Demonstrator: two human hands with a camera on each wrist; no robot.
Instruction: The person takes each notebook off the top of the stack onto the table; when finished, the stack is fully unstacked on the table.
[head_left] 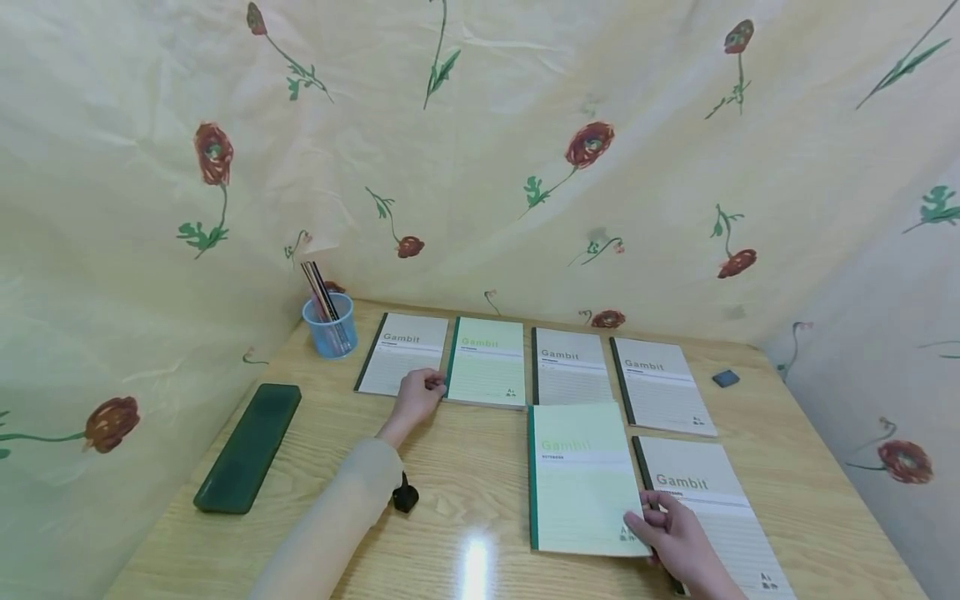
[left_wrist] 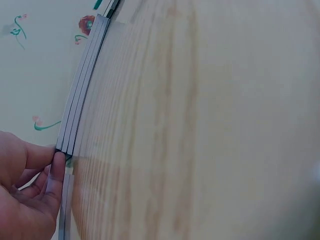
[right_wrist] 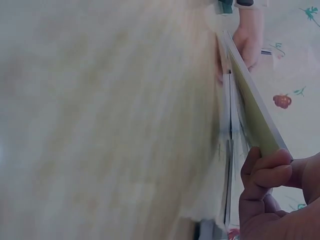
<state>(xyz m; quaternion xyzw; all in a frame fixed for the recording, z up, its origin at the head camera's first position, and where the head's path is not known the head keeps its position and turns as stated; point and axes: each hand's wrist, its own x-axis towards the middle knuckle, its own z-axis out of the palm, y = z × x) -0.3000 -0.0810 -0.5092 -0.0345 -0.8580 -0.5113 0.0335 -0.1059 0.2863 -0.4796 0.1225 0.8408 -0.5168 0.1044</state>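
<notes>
My right hand [head_left: 678,533] grips a pale green notebook [head_left: 581,508] by its lower right corner, thumb on top of the cover. In the right wrist view this notebook [right_wrist: 257,112] is tilted up off the table, fingers curled beneath it. My left hand [head_left: 420,398] is at the lower left corner of another green notebook [head_left: 487,367] in the back row. The left wrist view shows its thumb and fingertips pinching the corner of a short stack of notebooks [left_wrist: 85,90]. A white notebook [head_left: 405,346] lies just left of that hand.
Two more white notebooks [head_left: 572,362] [head_left: 660,383] continue the back row. Another white notebook [head_left: 720,508] lies near my right hand. A blue cup of pencils [head_left: 332,333] stands back left, a dark green case [head_left: 249,450] at left, a small dark block [head_left: 725,378] at right.
</notes>
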